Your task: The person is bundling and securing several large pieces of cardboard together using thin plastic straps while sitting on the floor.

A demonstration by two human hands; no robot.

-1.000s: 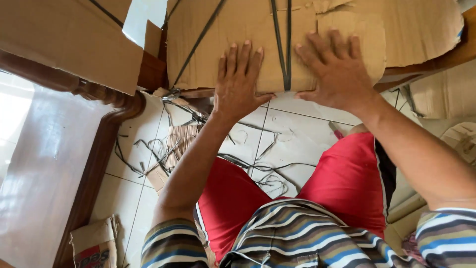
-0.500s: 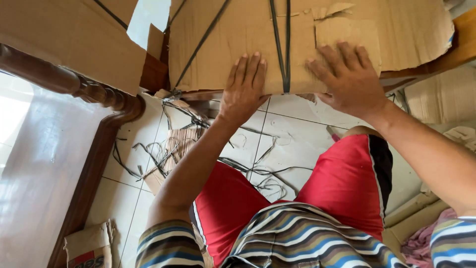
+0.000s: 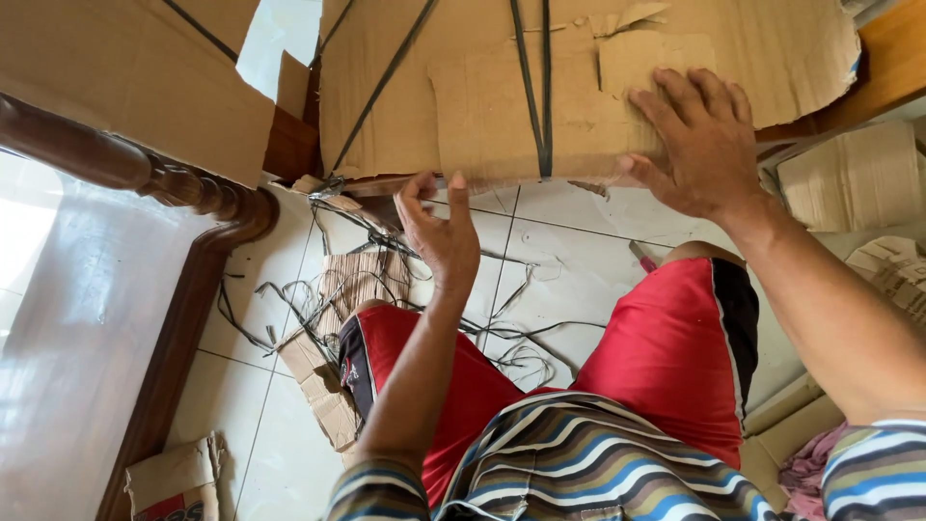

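My right hand [image 3: 709, 145] lies flat, fingers spread wide, palm pressed on the bundle of flattened cardboard [image 3: 579, 87]; it grips nothing. My left hand [image 3: 439, 232] hangs just below the bundle's near edge, fingers half curled, thumb and forefinger close together; whether they pinch anything I cannot tell. Black straps [image 3: 535, 87] run across the cardboard between my two hands, one pair straight, another slanting away above my left fingers. Loose strap tangles [image 3: 318, 299] and a corrugated scrap [image 3: 357, 280] lie on the white tiled floor [image 3: 569, 280] beneath my left hand. A carved wooden rail [image 3: 145, 174] stands well outside my left fingers. Red shorts [image 3: 675, 357] cover my knees below both hands.
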